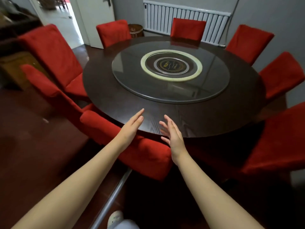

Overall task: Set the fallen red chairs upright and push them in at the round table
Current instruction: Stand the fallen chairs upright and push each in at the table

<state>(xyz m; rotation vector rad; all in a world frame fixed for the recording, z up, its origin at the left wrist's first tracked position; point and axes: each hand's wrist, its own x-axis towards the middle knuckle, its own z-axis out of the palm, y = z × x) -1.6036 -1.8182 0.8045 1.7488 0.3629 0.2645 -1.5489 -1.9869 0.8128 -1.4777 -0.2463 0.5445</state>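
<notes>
Below both hands, close to the body: a shoe (115,216) and a metal floor strip (112,195) running up toward the nearest red chair (148,156). Left hand (132,125) and right hand (173,138) hover just above that chair's back, palms facing each other, fingers straight and spread, holding nothing; whether either one touches the cloth cannot be told. The chair stands upright, its back close against the rim of the round table (214,116). Judged step: this chair looks finished. No fallen chair shows in view, so the next move probably calls for turning to look for one. Left of the left hand, a second chair (49,86) sits angled, and beyond it a tall chair (52,53) shows its seat clear of the rim; it may want pushing in. Right of the right hand, another chair (277,142) leans into frame, crowding any step that way. Beyond the fingertips: a glass turntable (170,91) on the tabletop, then four upright chairs on the far side, a basket (135,30), a radiator (181,20).
</notes>
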